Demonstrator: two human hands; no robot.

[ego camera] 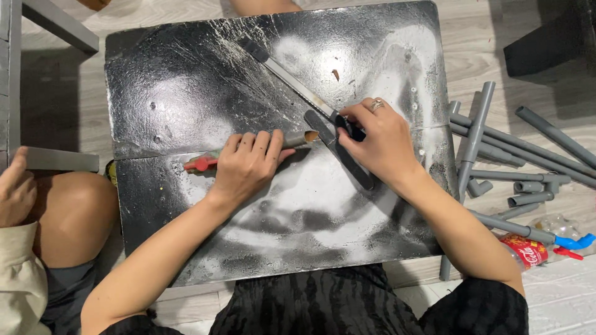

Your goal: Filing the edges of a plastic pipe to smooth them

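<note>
Both hands work mid-table: left hand [248,166] fingers wrap a short grey pipe [297,139], while at three o'clock the right hand [375,139] grips a hacksaw [310,102] crossing the pipe's open end.

Item one, and the only labelled package I can find from my station: a clear plastic bottle [539,243] lying on its side on the pale floor, at the lower right of the head view, just off the black board's [186,87] right edge. It carries a red wrap label [525,250] with white lettering, the label bent around the bottle's round body. The bottle's clear part is crumpled and glints. It lies just beside the grey pipes [496,139], with one pipe crossing over it, and near a blue fitting [574,241]. I see no signs or screens, and no other labels.
</note>
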